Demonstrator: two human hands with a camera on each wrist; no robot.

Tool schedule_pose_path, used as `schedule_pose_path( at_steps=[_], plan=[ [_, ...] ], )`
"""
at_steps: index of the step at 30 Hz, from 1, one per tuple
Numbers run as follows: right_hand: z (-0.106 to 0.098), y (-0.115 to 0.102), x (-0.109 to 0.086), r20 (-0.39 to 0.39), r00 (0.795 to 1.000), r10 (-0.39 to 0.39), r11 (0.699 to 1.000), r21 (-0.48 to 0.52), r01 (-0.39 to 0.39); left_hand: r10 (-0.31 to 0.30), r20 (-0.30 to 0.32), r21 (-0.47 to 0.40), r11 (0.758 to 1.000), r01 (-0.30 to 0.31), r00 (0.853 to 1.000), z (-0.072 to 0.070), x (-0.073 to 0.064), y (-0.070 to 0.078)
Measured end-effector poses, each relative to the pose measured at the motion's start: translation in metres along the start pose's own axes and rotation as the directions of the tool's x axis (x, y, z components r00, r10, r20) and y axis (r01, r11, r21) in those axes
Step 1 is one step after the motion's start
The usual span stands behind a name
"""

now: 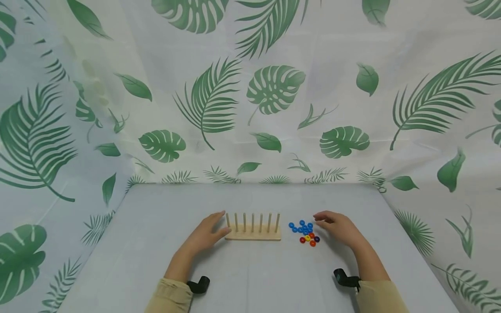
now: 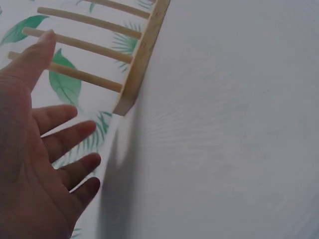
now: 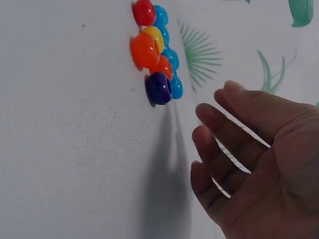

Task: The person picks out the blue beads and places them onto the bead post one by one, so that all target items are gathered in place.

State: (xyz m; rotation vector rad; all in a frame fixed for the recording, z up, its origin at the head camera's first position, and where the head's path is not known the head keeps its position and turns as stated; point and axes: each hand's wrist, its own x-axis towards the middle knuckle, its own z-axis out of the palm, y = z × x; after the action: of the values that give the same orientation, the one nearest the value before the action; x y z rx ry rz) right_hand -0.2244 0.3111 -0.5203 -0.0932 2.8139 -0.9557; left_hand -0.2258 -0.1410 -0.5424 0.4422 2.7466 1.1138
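A wooden peg stand (image 1: 253, 236) with a row of several upright pegs stands on the table. At its left end is my left hand (image 1: 207, 232), thumb and fingers spread; the left wrist view shows this hand (image 2: 40, 149) holding nothing. To the right of the stand lies a cluster of beads, with several blue beads (image 1: 300, 229) behind and red, orange, yellow and dark purple ones in front. The purple bead (image 3: 159, 88) is at the near end of the cluster in the right wrist view. Just right of the beads hovers my right hand (image 1: 338, 226), fingers loosely bent and holding nothing.
A white cloth covers the table (image 1: 246, 278). Behind it and at both sides hangs a leaf-print curtain (image 1: 274, 161). Each wrist wears a small black camera (image 1: 199, 285).
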Motion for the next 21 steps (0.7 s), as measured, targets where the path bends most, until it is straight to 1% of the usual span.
schedule_pose_path(
  at_steps=[3, 5, 9, 12, 16, 19, 21],
  plan=[
    [0.002, 0.004, 0.006, 0.024, 1.000, 0.016, 0.999, 0.050, -0.017, 0.010, -0.006, -0.036, 0.999, -0.010, 1.000, 0.007, 0.000, -0.006],
    [0.003, 0.006, 0.009, 0.048, 0.999, 0.015, 0.997, 0.076, -0.018, 0.025, -0.013, -0.038, 0.999, -0.025, 1.000, 0.011, 0.001, -0.009],
    [0.006, 0.009, 0.013, 0.081, 0.996, 0.029, 0.994, 0.099, -0.037, 0.074, -0.033, 0.021, 0.997, -0.073, 0.997, 0.018, 0.001, -0.014],
    [0.007, 0.010, 0.015, 0.085, 0.996, 0.032, 0.996, 0.075, -0.038, 0.108, -0.051, 0.078, 0.992, -0.104, 0.993, 0.021, 0.001, -0.016],
    [0.009, 0.010, 0.018, 0.089, 0.996, 0.025, 0.999, 0.042, -0.029, 0.149, -0.077, 0.160, 0.978, -0.135, 0.986, 0.026, 0.001, -0.020],
    [0.009, 0.009, 0.019, 0.091, 0.996, 0.010, 1.000, 0.023, -0.012, 0.182, -0.094, 0.223, 0.962, -0.158, 0.979, 0.029, 0.002, -0.023],
    [0.010, 0.009, 0.020, 0.090, 0.996, 0.004, 1.000, 0.012, -0.005, 0.202, -0.106, 0.249, 0.953, -0.171, 0.974, 0.030, 0.003, -0.024]
  ],
)
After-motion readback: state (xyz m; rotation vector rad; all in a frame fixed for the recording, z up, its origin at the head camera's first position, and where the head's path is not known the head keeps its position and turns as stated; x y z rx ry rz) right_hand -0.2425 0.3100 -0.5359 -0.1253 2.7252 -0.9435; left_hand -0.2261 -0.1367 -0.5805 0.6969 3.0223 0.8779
